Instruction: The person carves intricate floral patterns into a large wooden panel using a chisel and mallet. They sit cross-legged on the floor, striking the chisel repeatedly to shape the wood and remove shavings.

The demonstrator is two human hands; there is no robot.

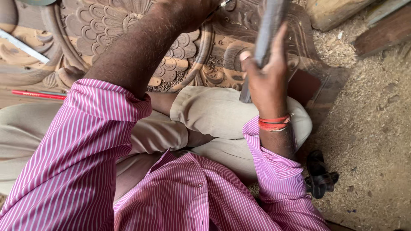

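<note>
Gripping a grey mallet (266, 38) in the right hand (266, 81), over a carved wood panel (128, 25).

The fingers (280, 45) are clenched around the handle, its long axis nearly upright, tilted slightly right. The left hand (188, 10), at the top edge, seems to hold a thin chisel (223, 3) against the panel; its grip I cannot tell. The panel lies ahead of both hands, past the bent knee (222, 111).

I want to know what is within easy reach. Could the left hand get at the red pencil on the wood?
Probably yes. The red pencil lies uncovered beside the left arm, but the left hand seems to hold a tool against the carved panel.
</note>
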